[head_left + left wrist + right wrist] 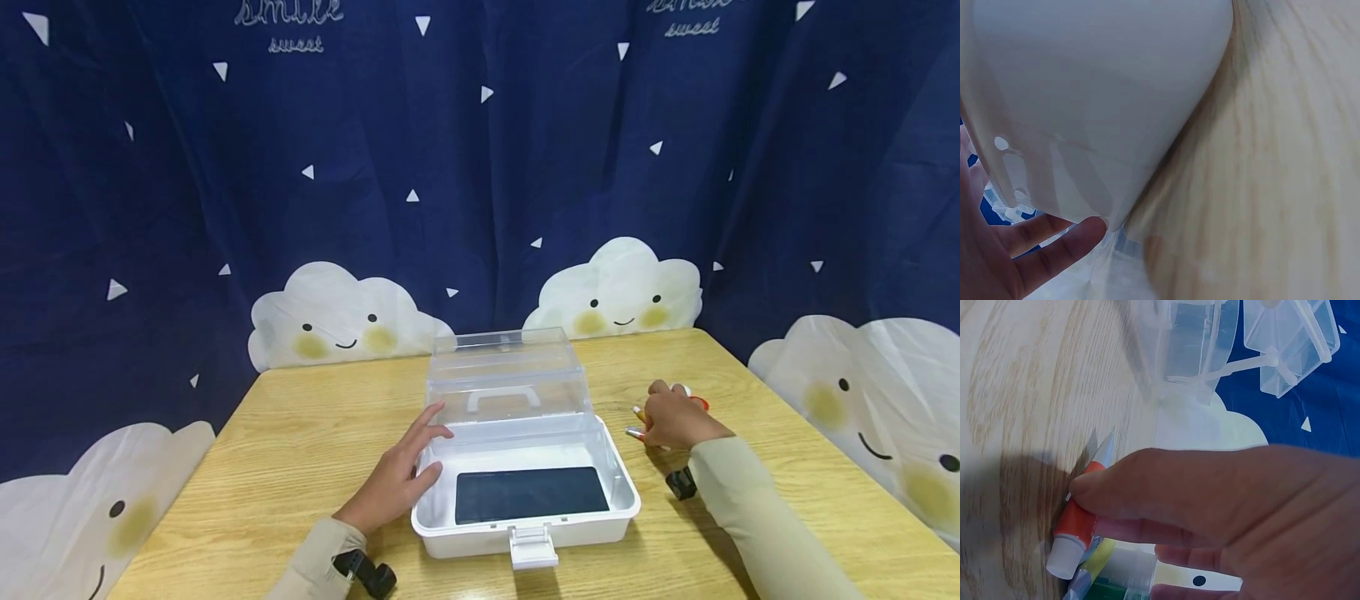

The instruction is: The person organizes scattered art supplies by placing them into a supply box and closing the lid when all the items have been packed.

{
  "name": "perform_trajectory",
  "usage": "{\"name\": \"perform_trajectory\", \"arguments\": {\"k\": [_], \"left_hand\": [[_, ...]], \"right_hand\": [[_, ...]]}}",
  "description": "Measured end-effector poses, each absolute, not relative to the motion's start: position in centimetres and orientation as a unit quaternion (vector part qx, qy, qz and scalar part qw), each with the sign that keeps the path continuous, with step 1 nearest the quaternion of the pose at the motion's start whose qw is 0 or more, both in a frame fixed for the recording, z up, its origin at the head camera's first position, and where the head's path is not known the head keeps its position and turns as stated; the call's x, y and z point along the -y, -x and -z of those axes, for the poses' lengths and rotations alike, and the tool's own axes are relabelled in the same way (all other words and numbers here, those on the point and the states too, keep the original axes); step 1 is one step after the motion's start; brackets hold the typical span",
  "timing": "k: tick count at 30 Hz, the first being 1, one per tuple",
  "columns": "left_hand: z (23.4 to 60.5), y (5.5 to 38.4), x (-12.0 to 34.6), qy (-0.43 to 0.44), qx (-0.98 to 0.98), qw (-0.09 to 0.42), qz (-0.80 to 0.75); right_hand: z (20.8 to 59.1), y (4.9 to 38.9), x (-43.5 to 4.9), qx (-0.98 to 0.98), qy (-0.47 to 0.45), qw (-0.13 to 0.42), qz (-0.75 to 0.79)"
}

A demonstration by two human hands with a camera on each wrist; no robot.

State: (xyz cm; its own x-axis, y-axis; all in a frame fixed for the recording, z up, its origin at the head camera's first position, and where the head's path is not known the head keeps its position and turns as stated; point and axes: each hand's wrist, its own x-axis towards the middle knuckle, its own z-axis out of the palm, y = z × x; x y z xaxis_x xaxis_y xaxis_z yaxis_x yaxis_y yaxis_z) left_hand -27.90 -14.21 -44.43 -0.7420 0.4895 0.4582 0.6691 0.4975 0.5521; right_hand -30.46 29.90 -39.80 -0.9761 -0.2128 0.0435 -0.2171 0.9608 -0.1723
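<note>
A white plastic box (pixel 450 543) with its clear lid (pixel 498 367) tipped back stands in the middle of the table. My left hand (pixel 397 475) rests at the box's left rim, fingers loosely spread; in the left wrist view two fingertips lie close to the box's outer wall (pixel 1085 94). Right of the box, my right hand (pixel 678 421) reaches down over a small group of things. Its thumb and fingers pinch an orange tube with a white end (pixel 1075 522), whose other end shows a pale point. A yellow strip (pixel 1100 556) and a green-and-clear item (pixel 1125 578) lie beside it, partly hidden by the hand.
A dark rectangular panel (pixel 532 494) lies on the box floor, and a white latch (pixel 532 546) hangs at its front. Just past my right hand a red loop (pixel 701 402) shows. The wooden table (pixel 322 417) ends at a navy curtain (pixel 375 125) with clouds.
</note>
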Motion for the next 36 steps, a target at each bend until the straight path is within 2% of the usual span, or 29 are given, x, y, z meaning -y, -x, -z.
{"name": "perform_trajectory", "arguments": {"k": [18,28,36], "left_hand": [[44.1,28.2,13.9,0.333,0.858,0.116,0.372],[44.3,28.2,14.0,0.338,0.854,0.117,0.378],[44.2,27.8,14.1,0.329,0.86,0.109,0.374]], "right_hand": [[39.3,31.1,-30.5,0.992,-0.086,-0.016,-0.09],[38.9,31.3,-30.5,0.989,-0.114,0.027,-0.094],[37.2,31.6,-29.8,0.987,-0.119,0.036,-0.098]]}}
